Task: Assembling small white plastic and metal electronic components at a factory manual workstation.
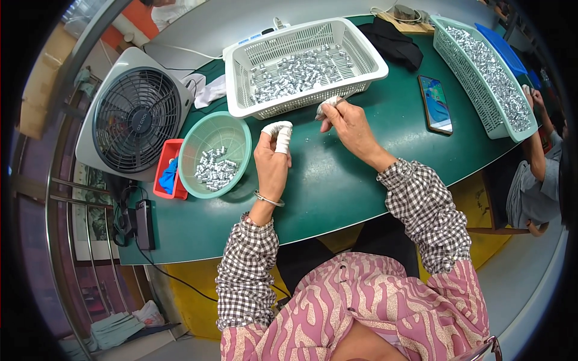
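Observation:
My left hand (pixel 274 162) is raised over the green table, its fingers curled together and white wraps on the fingertips. Opposite it, my right hand (pixel 352 127) pinches thumb and finger together, also with white wraps on the fingers. What either hand holds, if anything, is too small or hidden to make out. Just beyond them stands a white plastic basket (pixel 368 73) with many small silvery metal cylinders (pixel 301 72) spread inside. Left of my left hand, a round pale green basket (pixel 242 133) holds a smaller heap of similar metal cylinders (pixel 215 170).
A box fan (pixel 137 120) stands at the left, beside a red bin (pixel 170 191) with blue cloth. A phone (pixel 436 105) lies to the right, near a long pale green basket (pixel 472 81) full of metal parts. Another person's arm (pixel 536 153) reaches toward it. Black cloth (pixel 388 45) lies behind.

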`<state>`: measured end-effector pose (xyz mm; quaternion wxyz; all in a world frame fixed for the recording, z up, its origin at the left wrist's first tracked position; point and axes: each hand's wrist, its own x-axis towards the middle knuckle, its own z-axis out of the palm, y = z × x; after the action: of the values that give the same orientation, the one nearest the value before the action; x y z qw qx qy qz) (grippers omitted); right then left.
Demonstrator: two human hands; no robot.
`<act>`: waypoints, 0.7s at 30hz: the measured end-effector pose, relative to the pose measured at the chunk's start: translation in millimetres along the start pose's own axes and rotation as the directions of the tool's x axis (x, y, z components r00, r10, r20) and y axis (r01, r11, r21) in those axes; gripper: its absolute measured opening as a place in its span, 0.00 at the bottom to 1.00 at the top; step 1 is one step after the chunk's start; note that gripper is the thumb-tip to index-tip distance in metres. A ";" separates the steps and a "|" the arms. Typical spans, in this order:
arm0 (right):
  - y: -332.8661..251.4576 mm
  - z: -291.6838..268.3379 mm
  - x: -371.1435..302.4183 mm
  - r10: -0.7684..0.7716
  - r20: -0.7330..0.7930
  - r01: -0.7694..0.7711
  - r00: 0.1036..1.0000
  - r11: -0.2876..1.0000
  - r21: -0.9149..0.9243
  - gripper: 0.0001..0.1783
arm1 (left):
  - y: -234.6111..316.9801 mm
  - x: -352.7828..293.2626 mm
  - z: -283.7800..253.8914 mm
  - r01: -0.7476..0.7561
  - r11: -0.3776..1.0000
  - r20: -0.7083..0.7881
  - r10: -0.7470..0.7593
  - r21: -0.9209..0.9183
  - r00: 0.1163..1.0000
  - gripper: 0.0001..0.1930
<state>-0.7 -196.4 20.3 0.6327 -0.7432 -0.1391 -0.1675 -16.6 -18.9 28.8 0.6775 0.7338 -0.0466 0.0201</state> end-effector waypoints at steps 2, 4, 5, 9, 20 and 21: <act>1.3 1.5 0.3 -0.019 -0.005 0.019 1.000 1.000 -0.020 0.12 | -9.2 1.1 -1.1 -0.195 0.955 0.035 0.192 0.225 0.981 0.06; 1.1 2.8 0.4 -0.057 -0.011 0.056 0.998 0.997 -0.061 0.11 | -18.1 2.2 -2.0 -0.521 0.618 0.218 0.500 0.589 0.838 0.06; 1.7 2.5 0.0 -0.057 -0.012 0.056 0.998 0.997 -0.061 0.11 | -17.8 1.9 -1.3 -0.522 0.617 0.219 0.500 0.588 0.838 0.06; 1.8 0.2 -0.1 -0.092 -0.004 0.091 0.996 0.988 -0.121 0.11 | -17.9 1.0 1.5 -0.421 0.639 0.141 0.441 0.644 0.886 0.06; -5.4 4.8 -3.7 -0.126 -0.009 0.125 0.992 0.987 -0.101 0.12 | -17.3 5.1 -12.2 0.464 0.737 0.480 -0.216 -0.491 0.851 0.13; -5.3 5.4 -4.2 -0.127 -0.007 0.126 0.992 0.987 -0.100 0.12 | -18.2 4.8 -12.0 0.463 0.738 0.478 -0.216 -0.492 0.852 0.13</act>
<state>-6.3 -190.1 22.5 0.5841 -0.7622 -0.1732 -0.2191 -9.7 -5.8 12.1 0.8394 0.4704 -0.0467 -0.2682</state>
